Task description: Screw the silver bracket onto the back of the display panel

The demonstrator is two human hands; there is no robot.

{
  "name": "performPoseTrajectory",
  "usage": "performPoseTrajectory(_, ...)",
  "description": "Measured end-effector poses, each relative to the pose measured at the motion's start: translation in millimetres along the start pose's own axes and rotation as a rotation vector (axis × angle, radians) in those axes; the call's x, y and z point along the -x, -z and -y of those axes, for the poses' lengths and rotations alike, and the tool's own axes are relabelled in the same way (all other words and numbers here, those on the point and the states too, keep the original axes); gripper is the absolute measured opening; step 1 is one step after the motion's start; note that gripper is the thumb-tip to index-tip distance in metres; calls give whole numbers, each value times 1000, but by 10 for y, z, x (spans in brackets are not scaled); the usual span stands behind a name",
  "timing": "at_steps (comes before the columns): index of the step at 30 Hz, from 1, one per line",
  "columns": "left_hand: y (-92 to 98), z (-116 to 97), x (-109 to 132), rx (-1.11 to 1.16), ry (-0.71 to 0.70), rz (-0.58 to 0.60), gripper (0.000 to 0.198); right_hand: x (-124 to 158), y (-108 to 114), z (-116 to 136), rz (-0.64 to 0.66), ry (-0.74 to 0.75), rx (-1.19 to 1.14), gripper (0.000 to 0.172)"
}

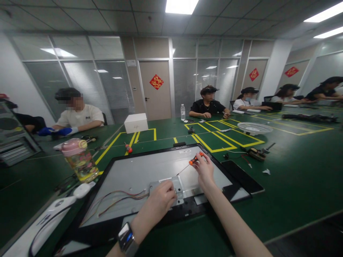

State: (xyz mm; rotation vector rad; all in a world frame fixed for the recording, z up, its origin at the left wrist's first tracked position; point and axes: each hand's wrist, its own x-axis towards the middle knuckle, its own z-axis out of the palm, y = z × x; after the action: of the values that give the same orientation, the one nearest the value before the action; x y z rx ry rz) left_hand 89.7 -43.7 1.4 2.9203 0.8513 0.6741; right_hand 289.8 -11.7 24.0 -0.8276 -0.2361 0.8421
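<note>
A large flat screen panel point(150, 169) with a silvery back and black frame lies before me on the green table. My right hand point(205, 171) is closed around the orange and black handle of a screwdriver point(195, 159). Its thin shaft slants down and left, with the tip close to the upper edge of a small metal plate point(180, 186) on the panel. Over that plate, my left hand point(163, 195) has its fingers pinched together; what they hold, if anything, is hidden. Several thin wires point(120, 194) run left from the plate.
A pink-lidded bottle point(80, 160) and a white power strip point(53, 210) stand to the left. Beyond the panel are a white box point(136, 123) and a small red tool point(128, 148). A black phone-like slab point(242, 176) lies right. Several people sit around the table.
</note>
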Motion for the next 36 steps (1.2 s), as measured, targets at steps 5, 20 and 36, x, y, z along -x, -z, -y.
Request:
performPoseTrajectory(5, 54, 16, 1, 50, 53, 34, 20, 86, -35, 12, 50, 214, 110, 51)
performPoseTrajectory(20, 46, 2, -1, -113, -37, 36, 15, 438, -2, -52, 224, 815, 553, 31)
performPoseTrajectory(36, 161, 174, 21, 194, 277, -156, 16, 583, 60, -141, 320, 743, 515, 30)
